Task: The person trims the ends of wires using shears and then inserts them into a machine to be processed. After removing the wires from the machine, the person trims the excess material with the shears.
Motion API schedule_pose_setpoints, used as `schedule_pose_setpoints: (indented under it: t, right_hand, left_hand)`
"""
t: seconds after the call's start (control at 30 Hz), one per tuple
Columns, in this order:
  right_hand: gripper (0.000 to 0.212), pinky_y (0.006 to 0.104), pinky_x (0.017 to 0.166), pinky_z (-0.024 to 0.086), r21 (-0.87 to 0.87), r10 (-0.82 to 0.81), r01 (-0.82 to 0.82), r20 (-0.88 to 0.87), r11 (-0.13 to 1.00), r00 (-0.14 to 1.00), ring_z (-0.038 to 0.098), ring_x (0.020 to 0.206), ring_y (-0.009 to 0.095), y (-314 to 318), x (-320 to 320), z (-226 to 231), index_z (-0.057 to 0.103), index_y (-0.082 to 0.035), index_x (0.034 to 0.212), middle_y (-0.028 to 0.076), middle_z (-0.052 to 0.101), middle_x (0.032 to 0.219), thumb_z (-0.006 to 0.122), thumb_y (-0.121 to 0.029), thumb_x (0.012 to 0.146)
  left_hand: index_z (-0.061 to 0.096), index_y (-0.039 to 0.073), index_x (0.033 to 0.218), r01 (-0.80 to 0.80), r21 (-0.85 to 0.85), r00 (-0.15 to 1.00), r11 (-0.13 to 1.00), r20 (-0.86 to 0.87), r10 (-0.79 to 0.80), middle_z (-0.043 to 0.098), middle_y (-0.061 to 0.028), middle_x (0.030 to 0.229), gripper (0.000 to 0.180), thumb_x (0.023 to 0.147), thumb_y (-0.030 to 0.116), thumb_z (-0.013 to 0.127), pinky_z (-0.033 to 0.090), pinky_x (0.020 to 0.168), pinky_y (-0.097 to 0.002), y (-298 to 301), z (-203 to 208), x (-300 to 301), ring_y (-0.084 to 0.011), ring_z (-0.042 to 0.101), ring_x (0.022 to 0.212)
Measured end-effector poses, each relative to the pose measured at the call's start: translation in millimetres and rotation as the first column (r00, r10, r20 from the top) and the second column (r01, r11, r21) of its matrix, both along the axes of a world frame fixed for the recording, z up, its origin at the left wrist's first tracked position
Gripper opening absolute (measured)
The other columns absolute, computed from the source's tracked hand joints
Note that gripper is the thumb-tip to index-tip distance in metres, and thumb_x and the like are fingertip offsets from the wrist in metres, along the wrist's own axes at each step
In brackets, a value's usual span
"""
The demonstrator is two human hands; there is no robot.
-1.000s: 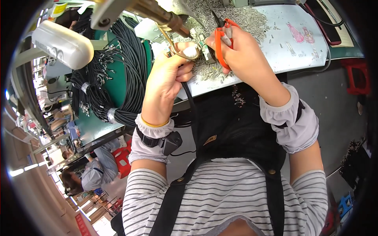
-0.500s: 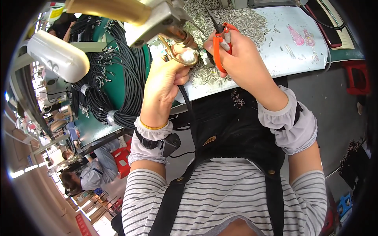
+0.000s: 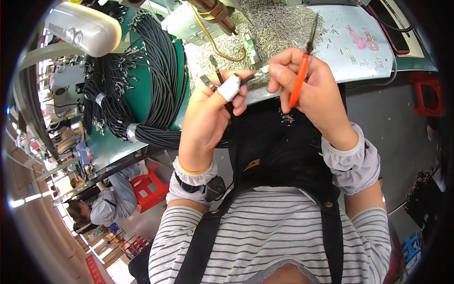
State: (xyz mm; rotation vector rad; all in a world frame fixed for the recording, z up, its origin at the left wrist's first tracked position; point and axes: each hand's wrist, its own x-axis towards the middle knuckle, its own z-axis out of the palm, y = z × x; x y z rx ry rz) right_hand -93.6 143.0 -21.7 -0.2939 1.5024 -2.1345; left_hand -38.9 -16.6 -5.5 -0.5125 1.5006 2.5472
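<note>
My left hand (image 3: 204, 113) is closed around black cables (image 3: 229, 105), its thumb wrapped in white material. One cable end (image 3: 245, 80) points right from beside that thumb, with small coloured wires (image 3: 260, 71) at its tip. Other cable ends (image 3: 215, 65) stick up past the fingers on the left. My right hand (image 3: 321, 92) has a pair of orange-handled scissors (image 3: 299, 81) tucked in the palm, the dark pointed blades facing away from me. Its thumb and forefinger are at the coloured wires. What they pinch there is too small to tell.
Small metal pieces (image 3: 279, 28) lie heaped behind my hands. A machine head with a brass-coloured nozzle (image 3: 218, 14) and a bent metal tube (image 3: 208, 38) overhang them. Bundled black cables (image 3: 158, 94) cover the green surface at left. A white lamp (image 3: 82, 28) hangs upper left.
Both hands have drawn back from beneath the machine nozzle toward me. The scissors have swung upright in my right hand, and its fingers now meet the cable's wires. My left hand has kept the cables.
</note>
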Motion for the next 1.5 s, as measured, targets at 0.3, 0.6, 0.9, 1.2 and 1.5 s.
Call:
schedule_pose_setpoints:
  t: [0.3,0.6,0.9,1.2,1.5]
  right_hand:
    - [0.013,0.0165,0.032,0.026,-0.061,0.04,-0.03,0.166,0.998,0.985,0.044,0.037,0.006,6,16,7,0.053,-0.001,0.085,0.002,0.054,0.061,0.051,-0.014,0.085]
    - [0.01,0.0173,0.042,0.029,0.249,-0.176,0.545,-0.772,0.801,0.611,0.039,0.046,0.003,4,29,1,0.054,0.0,0.084,-0.001,0.048,0.058,0.053,-0.01,0.084]
    - [0.016,0.0181,0.043,0.031,0.234,-0.05,0.091,-0.179,0.968,0.983,0.04,0.047,0.004,5,39,2,0.054,0.001,0.076,0.001,0.049,0.058,0.052,-0.011,0.086]
    - [0.011,0.0218,0.035,0.033,0.226,0.12,-0.042,-0.347,0.973,0.93,0.046,0.044,0.006,4,33,-17,0.058,-0.004,0.077,0.001,0.055,0.063,0.057,-0.015,0.08]
    - [0.025,0.0224,0.039,0.036,0.414,0.43,0.443,-0.9,0.795,0.07,0.047,0.045,0.012,16,17,-7,0.063,-0.013,0.089,-0.002,0.052,0.063,0.063,-0.011,0.064]
  left_hand:
    - [0.056,-0.003,0.1,0.101,-0.031,0.988,0.994,-0.111,-0.104,0.055,-0.003,0.08,0.019,0.084,0.005,0.052,0.039,0.057,-0.0209,1,-2,23,-0.0079,0.048,0.067]
    - [0.057,-0.002,0.098,-0.08,-0.712,0.947,0.697,-0.273,-0.17,0.055,-0.0005,0.081,0.017,0.083,0.001,0.051,0.042,0.067,-0.021,16,-14,27,-0.0091,0.052,0.074]
    - [0.056,-0.001,0.087,-0.068,-0.126,0.987,0.99,-0.156,0.048,0.054,-0.0013,0.079,0.01,0.077,-0.002,0.058,0.04,0.061,-0.0196,19,-6,30,-0.0073,0.05,0.07]
    - [0.053,0.0,0.091,0.087,-0.231,0.975,0.969,-0.179,-0.13,0.052,0.0013,0.076,0.015,0.078,0.001,0.059,0.035,0.054,-0.0141,-2,-16,31,-0.0023,0.046,0.063]
    - [0.048,0.001,0.099,0.089,-0.452,0.982,0.888,-0.11,-0.155,0.052,0.0013,0.077,0.023,0.077,-0.005,0.054,0.03,0.049,-0.013,7,0,31,-0.0012,0.042,0.06]
